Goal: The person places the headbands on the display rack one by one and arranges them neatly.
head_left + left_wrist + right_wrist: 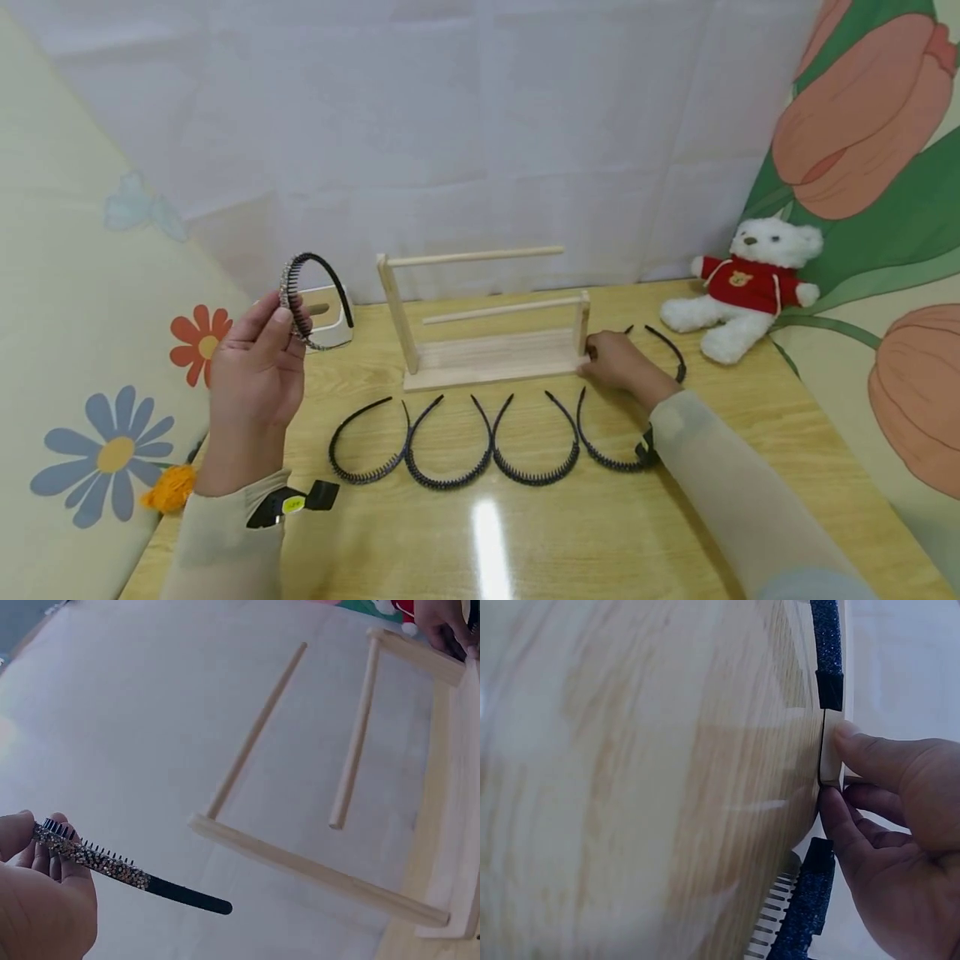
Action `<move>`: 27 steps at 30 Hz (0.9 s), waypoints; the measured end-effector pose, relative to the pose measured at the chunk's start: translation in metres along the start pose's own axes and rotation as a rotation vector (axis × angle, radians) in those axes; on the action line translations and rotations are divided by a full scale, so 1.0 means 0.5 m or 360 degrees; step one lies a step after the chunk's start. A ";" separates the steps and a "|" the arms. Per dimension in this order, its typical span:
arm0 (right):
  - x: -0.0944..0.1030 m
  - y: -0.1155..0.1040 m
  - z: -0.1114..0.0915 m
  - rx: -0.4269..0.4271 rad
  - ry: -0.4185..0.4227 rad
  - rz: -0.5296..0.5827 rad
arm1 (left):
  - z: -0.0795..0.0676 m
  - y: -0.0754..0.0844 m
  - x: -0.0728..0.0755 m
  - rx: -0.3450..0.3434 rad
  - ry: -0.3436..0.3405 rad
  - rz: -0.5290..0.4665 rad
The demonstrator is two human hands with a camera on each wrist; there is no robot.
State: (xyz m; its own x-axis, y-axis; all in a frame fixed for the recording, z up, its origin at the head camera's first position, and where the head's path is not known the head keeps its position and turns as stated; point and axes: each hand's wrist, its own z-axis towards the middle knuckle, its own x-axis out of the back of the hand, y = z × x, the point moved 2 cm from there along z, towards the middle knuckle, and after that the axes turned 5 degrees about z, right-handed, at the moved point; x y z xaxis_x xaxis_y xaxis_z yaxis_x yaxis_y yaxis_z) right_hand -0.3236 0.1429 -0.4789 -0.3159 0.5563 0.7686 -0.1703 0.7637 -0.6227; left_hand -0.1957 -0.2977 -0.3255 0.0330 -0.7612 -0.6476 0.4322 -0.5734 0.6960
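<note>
In the head view my left hand [258,358], raised at the left, pinches a toothed black headband [112,864] between thumb and fingers. Sparkly stones cover part of its band, and its smooth black end sticks out past the fingers. A wooden rack [487,360] stands on the table, with two horizontal rods on uprights at opposite ends of its base. My right hand [618,360] is at the right end of that base. Seen from the right wrist, thumb and forefinger [844,821] grip the base's corner.
Several dark toothed headbands [450,483] lie in a row before the rack; another headband [678,354] is partly behind my right forearm. A white teddy bear in a red sweater [750,283] sits at the back right. A white object [341,333] stands behind the raised headband.
</note>
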 end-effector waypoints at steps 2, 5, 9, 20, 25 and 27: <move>0.000 0.001 0.001 0.0009 0.0005 -0.0007 | 0.004 0.010 -0.026 -0.0064 0.0074 -0.0020; 0.000 0.002 0.003 -0.0005 -0.0003 0.0003 | 0.015 0.019 -0.060 -0.0141 0.0106 -0.0067; -0.001 0.000 0.005 -0.0021 -0.0011 -0.0002 | 0.029 0.021 -0.095 -0.0173 0.0059 -0.0167; -0.002 -0.010 0.007 0.0008 -0.0020 -0.0010 | 0.064 -0.006 -0.183 -0.0181 -0.0071 -0.0247; 0.003 -0.010 0.000 -0.0021 -0.0011 -0.0011 | 0.083 -0.044 -0.211 -0.0132 -0.0080 -0.0137; 0.003 -0.010 -0.002 -0.0022 -0.0010 -0.0010 | 0.088 -0.058 -0.215 -0.0108 -0.0054 -0.0084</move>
State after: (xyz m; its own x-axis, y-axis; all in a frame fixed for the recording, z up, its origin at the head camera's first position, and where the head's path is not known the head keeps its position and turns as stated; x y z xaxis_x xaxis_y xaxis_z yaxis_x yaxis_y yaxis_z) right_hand -0.3224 0.1403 -0.4744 -0.3207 0.5493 0.7716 -0.1594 0.7718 -0.6156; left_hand -0.2515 -0.2127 -0.2625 -0.0216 -0.7411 -0.6711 0.4924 -0.5921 0.6380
